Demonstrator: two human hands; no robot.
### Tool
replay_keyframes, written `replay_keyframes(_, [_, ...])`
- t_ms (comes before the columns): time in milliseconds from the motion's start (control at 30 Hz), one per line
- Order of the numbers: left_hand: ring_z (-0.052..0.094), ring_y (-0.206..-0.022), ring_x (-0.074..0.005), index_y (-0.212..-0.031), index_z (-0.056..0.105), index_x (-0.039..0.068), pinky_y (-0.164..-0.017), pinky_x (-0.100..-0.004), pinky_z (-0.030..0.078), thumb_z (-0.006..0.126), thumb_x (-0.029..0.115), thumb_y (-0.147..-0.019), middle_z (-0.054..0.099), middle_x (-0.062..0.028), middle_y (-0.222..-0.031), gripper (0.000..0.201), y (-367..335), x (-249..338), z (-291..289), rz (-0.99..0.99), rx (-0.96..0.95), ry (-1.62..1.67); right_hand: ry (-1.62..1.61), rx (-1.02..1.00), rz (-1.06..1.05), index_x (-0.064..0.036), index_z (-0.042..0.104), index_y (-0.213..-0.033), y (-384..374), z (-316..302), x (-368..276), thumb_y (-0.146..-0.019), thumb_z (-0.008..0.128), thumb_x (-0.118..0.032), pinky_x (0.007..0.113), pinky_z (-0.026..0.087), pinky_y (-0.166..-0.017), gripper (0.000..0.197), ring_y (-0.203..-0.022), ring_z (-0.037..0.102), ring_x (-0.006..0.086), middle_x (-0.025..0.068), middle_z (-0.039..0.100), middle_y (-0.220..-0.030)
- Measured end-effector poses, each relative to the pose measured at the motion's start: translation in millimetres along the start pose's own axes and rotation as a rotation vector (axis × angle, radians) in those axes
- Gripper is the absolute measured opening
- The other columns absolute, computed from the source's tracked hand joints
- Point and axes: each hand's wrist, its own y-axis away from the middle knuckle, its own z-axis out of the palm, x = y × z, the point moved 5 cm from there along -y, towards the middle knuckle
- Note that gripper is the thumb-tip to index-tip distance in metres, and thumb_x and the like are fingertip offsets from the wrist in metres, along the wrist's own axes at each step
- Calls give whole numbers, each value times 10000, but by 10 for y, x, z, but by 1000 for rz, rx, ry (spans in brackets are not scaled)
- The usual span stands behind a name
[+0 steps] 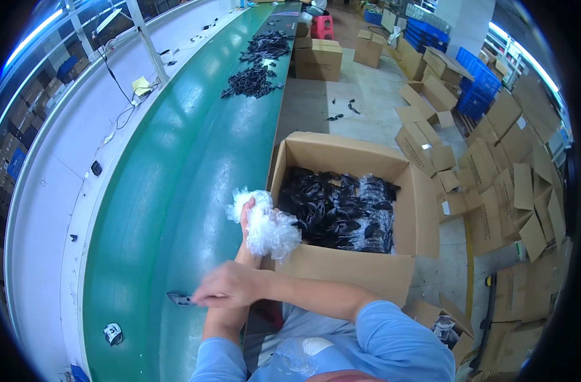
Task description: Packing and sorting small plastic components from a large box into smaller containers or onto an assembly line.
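Left hand: the left hand [244, 223] is raised at the belt's edge beside the box, and the plastic [271, 232], a crumpled clear bunch, is grasped in it; most of the fingers are hidden by the bunch.
Right hand: the right hand [230, 284] is crossed over the left forearm, its fingers curled and pointed toward the left; whether anything is gripped cannot be told, as the fingers are blurred.
Black part: the black part [179, 298] is laid flat on the belt, right at the right fingertips; whether it is touched cannot be told.
Belt: the green belt [150, 235] is stretched away along the left of the box; a black-and-white piece [113, 334] is set near its lower left end, apart from the hands.
Far belt: dark parts are heaped in a near pile [251, 82] and a far pile [266, 46].
Box: the open box [424, 213] is placed beside the belt, its flaps spread; it is partly filled with black pieces [329, 210], some of them wrapped in clear film.
Floor: a few dark scraps [352, 107] are scattered beyond the box; cartons [488, 191] are stacked and leaned along the right.
Background: blue crates [480, 79] are piled by a pillar, and a red stool [323, 27] is seen near the belt's far end.
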Motion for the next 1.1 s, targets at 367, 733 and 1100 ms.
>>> replay_keyframes(367, [630, -655, -268, -826, 624, 84, -650, -401, 538, 584, 453, -869, 635, -101, -721, 373, 781, -370, 207, 63, 78, 9, 185, 1049, 345, -38, 348, -1445, 1730, -202, 251, -864, 703, -425, 414, 344, -1075, 783, -1281, 433, 288, 169, 458, -1361])
replay_keyframes(733, [526, -1175, -361, -1239, 594, 85, -1010, -484, 391, 567, 179, -913, 588, -149, -1266, 340, 1049, -615, 166, 708, -75, -2094, -1034, 1570, 443, -84, 521, -1236, 1493, -70, 547, -996, 398, -540, 425, 499, -936, 529, -1093, 591, 264, 116, 587, -1217])
replay_keyframes(1100, [483, -1219, -389, -1302, 542, 64, -1048, -480, 344, 483, 212, -975, 539, -172, -1327, 364, 996, -491, 190, 516, 197, -1916, -743, 1322, 524, -109, 415, -1444, 1404, -137, 629, -973, 327, -632, 379, 358, -1089, 710, -1297, 439, 226, 97, 440, -1442])
